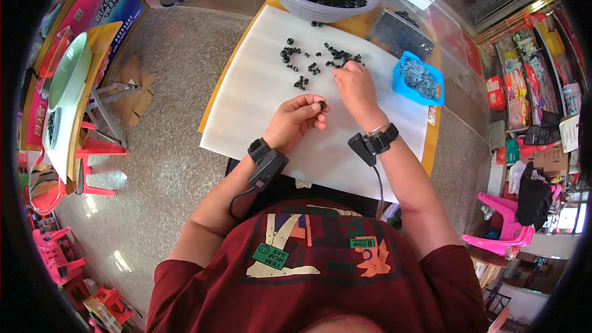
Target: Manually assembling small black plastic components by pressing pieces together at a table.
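My left hand (pixel 295 118) is closed over the white board (pixel 246 105), pinching a small round black part (pixel 322 104) between thumb and fingertips. To its upper right, my right hand (pixel 357 89) reaches down with fingers drawn together beside a scatter of small black pieces (pixel 337 55). Whether anything sits in that pinch is hidden. More black parts (pixel 288 52) lie loosely grouped on the board, farther left. Right of my right hand stands a blue plastic basket (pixel 399 90) holding many small, clear or greyish bits.
A large grey basket (pixel 302 9) heaped with black parts stands at the table's far edge. Behind the blue basket is a clear plastic box (pixel 425 31). At left is another table with a green basin (pixel 69 74); a pink chair (pixel 502 228) is at right.
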The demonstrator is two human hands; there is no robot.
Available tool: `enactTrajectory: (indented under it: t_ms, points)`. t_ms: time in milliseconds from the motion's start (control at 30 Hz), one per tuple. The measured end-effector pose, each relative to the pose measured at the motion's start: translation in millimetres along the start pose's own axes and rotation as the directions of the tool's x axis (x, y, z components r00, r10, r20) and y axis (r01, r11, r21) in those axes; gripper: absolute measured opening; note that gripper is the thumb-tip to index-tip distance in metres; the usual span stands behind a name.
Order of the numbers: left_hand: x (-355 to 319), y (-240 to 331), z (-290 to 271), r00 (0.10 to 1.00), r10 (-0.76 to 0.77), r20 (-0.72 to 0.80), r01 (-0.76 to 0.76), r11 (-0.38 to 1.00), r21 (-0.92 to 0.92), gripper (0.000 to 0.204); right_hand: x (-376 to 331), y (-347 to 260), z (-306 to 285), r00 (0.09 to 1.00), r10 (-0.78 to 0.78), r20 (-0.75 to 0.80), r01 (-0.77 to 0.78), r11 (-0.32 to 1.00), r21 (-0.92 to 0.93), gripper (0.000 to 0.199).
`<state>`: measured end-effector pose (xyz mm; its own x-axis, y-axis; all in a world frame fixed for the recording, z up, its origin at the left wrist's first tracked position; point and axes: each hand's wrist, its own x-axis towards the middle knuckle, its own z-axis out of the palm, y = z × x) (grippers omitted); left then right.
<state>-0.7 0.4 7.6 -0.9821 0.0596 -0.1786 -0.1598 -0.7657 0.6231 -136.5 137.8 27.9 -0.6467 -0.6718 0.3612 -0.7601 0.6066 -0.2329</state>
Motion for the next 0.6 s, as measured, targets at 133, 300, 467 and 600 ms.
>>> enactTrajectory:
  t_ms: [133,300,467,600]
  points:
    - [1,-1,-2,1.000,0.014,0.001,-0.014,0.999,-0.033,0.018,-2,-3,-3,0.994,-0.066,-0.090,0.065,0.998,-0.019,0.009]
    - [3,-4,-5,0.998,0.065,-0.005,-0.065,0.997,-0.046,0.018,-12,-29,-34,0.957,0.171,0.235,-0.290,0.619,0.730,0.005]
    - [3,-5,-4,0.996,0.086,-0.004,-0.086,0.996,-0.032,0.018,-24,-55,-46,0.964,0.181,0.196,-0.267,0.657,0.705,0.008]
    - [3,-5,0,0.996,0.090,0.004,-0.090,0.996,0.003,0.018,-33,-57,-43,0.996,0.081,0.026,-0.082,0.836,0.543,0.009]
